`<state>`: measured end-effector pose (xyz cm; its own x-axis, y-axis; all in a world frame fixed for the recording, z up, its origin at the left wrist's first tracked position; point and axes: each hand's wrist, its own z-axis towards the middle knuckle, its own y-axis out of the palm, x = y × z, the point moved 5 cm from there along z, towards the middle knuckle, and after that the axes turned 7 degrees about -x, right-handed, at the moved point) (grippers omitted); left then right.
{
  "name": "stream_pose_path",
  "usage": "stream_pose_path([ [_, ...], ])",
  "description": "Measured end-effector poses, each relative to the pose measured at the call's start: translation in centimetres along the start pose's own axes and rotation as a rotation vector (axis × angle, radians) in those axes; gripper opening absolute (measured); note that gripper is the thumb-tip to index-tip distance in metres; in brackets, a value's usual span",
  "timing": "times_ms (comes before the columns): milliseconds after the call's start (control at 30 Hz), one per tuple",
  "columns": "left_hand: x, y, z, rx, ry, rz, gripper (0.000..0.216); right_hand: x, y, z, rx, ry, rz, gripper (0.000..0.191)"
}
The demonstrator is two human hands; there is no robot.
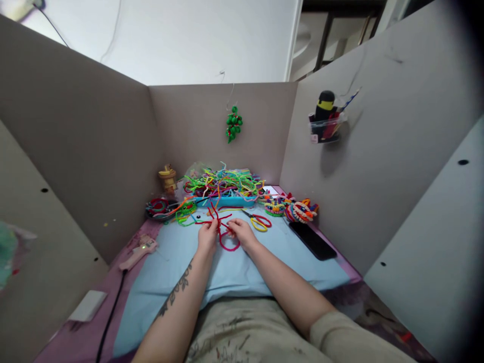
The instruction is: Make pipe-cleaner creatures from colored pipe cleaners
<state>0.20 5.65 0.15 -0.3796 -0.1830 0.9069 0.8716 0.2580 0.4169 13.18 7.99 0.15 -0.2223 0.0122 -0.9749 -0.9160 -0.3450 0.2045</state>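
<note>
Red pipe cleaners are between my two hands, bent into a loop below and with several loose ends sticking up and out. My left hand is closed around the part where the strands cross. My right hand pinches a strand to the right of that crossing, above the loop. The fingertips are small in view, so the exact grip is hard to see. Scissors with red and yellow handles lie just beyond my right hand. A green pipe cleaner piece lies left of my left hand.
A blue tray heaped with colourful pipe cleaners stands at the back. Braided pieces and a black phone lie right. A pink glue gun with a black cable lies left. Grey panels enclose the table.
</note>
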Motion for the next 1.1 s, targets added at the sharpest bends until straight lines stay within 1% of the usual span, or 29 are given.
stream_pose_path([
  [100,0.0,-0.8,0.2,0.071,0.011,0.032,0.044,0.2,-0.3,0.0,-0.036,0.045,-0.018,0.031],
  [167,0.0,-1.2,0.3,0.098,0.019,0.052,0.044,0.1,-0.2,-0.2,-0.094,0.007,-0.117,0.030],
  [233,0.0,-1.5,0.4,0.103,0.028,0.048,0.043,0.1,0.0,-0.3,-0.130,-0.055,-0.266,0.027],
  [333,0.1,-1.6,0.5,0.107,0.022,0.032,0.043,0.3,0.2,-0.3,-0.125,-0.121,-0.483,0.016],
  [433,0.2,-1.7,0.4,0.126,0.018,0.037,0.043,0.4,0.2,-0.4,-0.099,-0.174,-0.605,0.010],
  [533,0.3,-1.7,0.4,0.115,0.033,0.070,0.045,-0.2,0.3,-0.6,-0.096,-0.225,-0.660,0.010],
  [700,0.4,-2.1,0.8,0.096,0.073,0.176,0.045,-2.0,1.1,-1.3,-0.213,-0.378,-0.689,0.011],
  [767,0.9,-2.1,0.8,0.098,0.108,0.267,0.043,-2.3,1.0,-1.3,-0.209,-0.370,-0.683,0.011],
  [800,1.2,-2.1,0.7,0.100,0.134,0.324,0.041,-2.3,0.8,-1.2,-0.201,-0.346,-0.670,0.012],
  [867,2.2,-1.8,0.3,0.108,0.224,0.461,0.036,-2.5,0.4,-1.2,-0.181,-0.315,-0.615,0.027],
  [933,3.5,-1.2,-0.7,0.113,0.389,0.619,0.028,-3.0,-0.1,-1.3,-0.143,-0.348,-0.540,0.043],
  [1000,4.7,-0.1,-2.1,0.075,0.605,0.771,0.020,-4.0,-0.5,-1.7,-0.092,-0.433,-0.477,0.044],
  [1033,5.0,0.6,-2.7,0.020,0.700,0.842,0.017,-4.5,-0.7,-2.0,-0.069,-0.480,-0.455,0.041],
  [1100,5.1,1.8,-3.8,-0.086,0.826,0.970,0.013,-5.3,-0.9,-2.5,-0.028,-0.552,-0.427,0.036],
])
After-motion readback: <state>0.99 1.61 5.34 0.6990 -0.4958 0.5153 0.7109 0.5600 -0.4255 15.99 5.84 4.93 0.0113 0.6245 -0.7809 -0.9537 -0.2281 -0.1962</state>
